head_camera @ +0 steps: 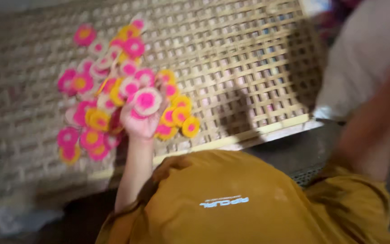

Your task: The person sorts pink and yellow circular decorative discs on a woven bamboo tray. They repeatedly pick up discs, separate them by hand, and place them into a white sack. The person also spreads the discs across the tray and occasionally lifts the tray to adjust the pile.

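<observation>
Gripping a pink-centred disc (pixel 146 101), the left hand (pixel 141 121) hovers over scattered discs (pixel 91 122); right hand blurred, unreadable.

One view only, taken from a head-worn camera. The scene is looked down on steeply, over the wearer's own mustard shirt (pixel 231 199) at the bottom edge. The woven bamboo tray (pixel 249 58) is seen close, tilted across the frame. Motion blur is noted, heaviest at right. No second view is given for overlap.
</observation>
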